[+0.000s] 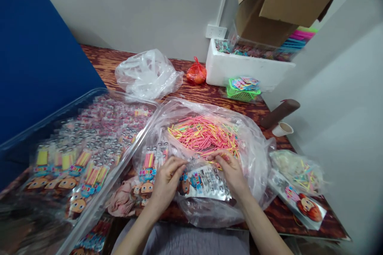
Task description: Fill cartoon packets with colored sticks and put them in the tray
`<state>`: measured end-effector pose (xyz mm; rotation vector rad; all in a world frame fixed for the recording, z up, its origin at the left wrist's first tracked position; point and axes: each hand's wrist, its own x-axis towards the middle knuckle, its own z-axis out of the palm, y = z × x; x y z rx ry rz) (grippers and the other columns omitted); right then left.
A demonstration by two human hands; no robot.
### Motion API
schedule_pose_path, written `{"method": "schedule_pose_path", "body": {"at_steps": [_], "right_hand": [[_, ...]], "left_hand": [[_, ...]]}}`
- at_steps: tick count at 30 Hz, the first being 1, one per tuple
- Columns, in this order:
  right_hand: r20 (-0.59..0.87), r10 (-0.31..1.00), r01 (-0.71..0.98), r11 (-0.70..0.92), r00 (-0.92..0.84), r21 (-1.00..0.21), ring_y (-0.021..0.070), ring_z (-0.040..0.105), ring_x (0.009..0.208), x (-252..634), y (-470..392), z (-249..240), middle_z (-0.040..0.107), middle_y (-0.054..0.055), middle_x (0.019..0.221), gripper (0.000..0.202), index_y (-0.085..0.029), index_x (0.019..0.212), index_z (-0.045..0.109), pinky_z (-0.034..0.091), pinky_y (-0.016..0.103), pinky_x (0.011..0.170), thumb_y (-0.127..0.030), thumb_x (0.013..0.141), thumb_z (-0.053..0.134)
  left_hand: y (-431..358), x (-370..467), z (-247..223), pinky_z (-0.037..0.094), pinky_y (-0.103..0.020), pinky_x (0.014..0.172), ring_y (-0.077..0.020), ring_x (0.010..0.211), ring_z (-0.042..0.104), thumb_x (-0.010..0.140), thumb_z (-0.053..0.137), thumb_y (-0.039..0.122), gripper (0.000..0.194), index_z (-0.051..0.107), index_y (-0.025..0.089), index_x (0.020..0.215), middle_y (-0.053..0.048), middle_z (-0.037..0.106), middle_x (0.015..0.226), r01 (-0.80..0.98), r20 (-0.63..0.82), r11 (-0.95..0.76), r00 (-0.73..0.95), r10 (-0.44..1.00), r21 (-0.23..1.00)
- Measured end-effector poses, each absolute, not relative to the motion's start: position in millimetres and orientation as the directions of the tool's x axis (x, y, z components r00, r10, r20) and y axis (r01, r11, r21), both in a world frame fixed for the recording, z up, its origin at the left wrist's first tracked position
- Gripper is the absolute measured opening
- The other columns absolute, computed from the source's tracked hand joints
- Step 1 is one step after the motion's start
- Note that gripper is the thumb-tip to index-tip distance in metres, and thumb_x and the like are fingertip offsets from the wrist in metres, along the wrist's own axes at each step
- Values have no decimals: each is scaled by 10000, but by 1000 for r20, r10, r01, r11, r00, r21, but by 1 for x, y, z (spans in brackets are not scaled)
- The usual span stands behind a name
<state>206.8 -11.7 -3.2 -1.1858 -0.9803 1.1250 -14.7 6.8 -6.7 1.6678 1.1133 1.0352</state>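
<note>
Pink, yellow and green sticks [203,133] lie heaped in a large open clear plastic bag [251,139] on the table. At its near side are silver printed packets [209,185]. Above the packets, my left hand [171,175] is closed, thumb and fingertips pinched together; what is between them is too small to make out. My right hand [229,167] is likewise pinched at the near edge of the heap, its fingertips on something small and unclear. Left of my left hand lie filled packets [149,163] with cartoon faces.
A large clear tray [137,143] full of filled packets stands at the left. Behind are a crumpled bag [149,73], a red net bag [196,72], a green basket [243,92] and a white foam box [239,65]. A paper cup [283,129] stands at the right.
</note>
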Motion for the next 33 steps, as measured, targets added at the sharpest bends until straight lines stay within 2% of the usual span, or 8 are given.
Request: {"method": "schedule_pose_path", "body": {"at_steps": [4, 9, 13, 16, 20, 23, 28, 33], "right_hand": [[-78, 982, -644, 52, 172, -763, 176, 660, 883, 193, 9, 26, 703, -27, 841, 88, -259, 879, 675, 483, 380, 928, -300, 820, 726], [-119, 991, -795, -25, 60, -606, 172, 672, 934, 170, 20, 42, 722, -40, 838, 72, -256, 822, 686, 438, 423, 1039, -272, 797, 752], [-168, 985, -659, -103, 37, -745, 226, 679, 933, 160, 10, 39, 739, 18, 789, 151, -208, 804, 714, 429, 456, 1025, -347, 768, 763], [-181, 983, -507, -142, 28, -850, 250, 636, 1057, 155, 0, 40, 745, 58, 930, 193, -199, 831, 709, 392, 446, 1047, -387, 792, 727], [-169, 986, -308, -163, -8, -937, 245, 549, 1211, 146, -11, 43, 636, 64, 1254, 318, -254, 1109, 629, 365, 434, 1069, -439, 852, 653], [-46, 992, -107, -34, 117, -994, 217, 525, 1231, 137, -19, 41, 570, 50, 1315, 334, -302, 1231, 525, 382, 401, 1053, -419, 921, 565], [183, 983, 307, 172, 8, -936, 199, 538, 1152, 122, -31, 40, 618, 48, 1150, 139, -246, 1023, 620, 396, 336, 1000, -292, 966, 502], [180, 970, 284, 220, -161, -933, 199, 534, 1174, 130, -35, 44, 610, 43, 1226, 263, -274, 1212, 580, 391, 336, 1010, -275, 952, 537]], "left_hand": [[3, -9, -4, 453, -272, 812, -177, 923, 620, 919, 535, 251, 186, 716, 209, 917, -44, 664, 944, 203, 136, -207, 315, 939, 957], [1, -7, 0, 456, -275, 810, -181, 914, 627, 907, 544, 258, 196, 729, 196, 923, -51, 677, 937, 155, 102, -159, 321, 942, 975], [1, -7, -3, 460, -275, 806, -179, 891, 632, 902, 555, 272, 197, 736, 194, 916, -46, 679, 909, 130, 63, -106, 303, 951, 986], [-1, -6, -6, 463, -270, 807, -175, 893, 634, 895, 569, 267, 182, 737, 198, 905, -41, 682, 915, 102, 58, -90, 283, 957, 991], [-2, -9, -11, 473, -261, 834, -173, 927, 637, 877, 602, 265, 148, 735, 211, 915, -34, 695, 950, 17, 81, -87, 224, 971, 996], [-2, -15, -13, 479, -250, 839, -168, 922, 637, 850, 637, 264, 124, 738, 223, 910, -22, 704, 941, -27, 86, -82, 172, 981, 996], [-2, -22, -11, 491, -251, 838, -169, 908, 644, 825, 663, 298, 142, 730, 217, 922, -20, 715, 938, -70, -1, 12, 161, 987, 997], [-2, -26, -8, 513, -254, 760, -173, 841, 647, 788, 696, 351, 254, 691, 195, 988, -22, 710, 882, -118, -117, 151, 254, 960, 981]]}}
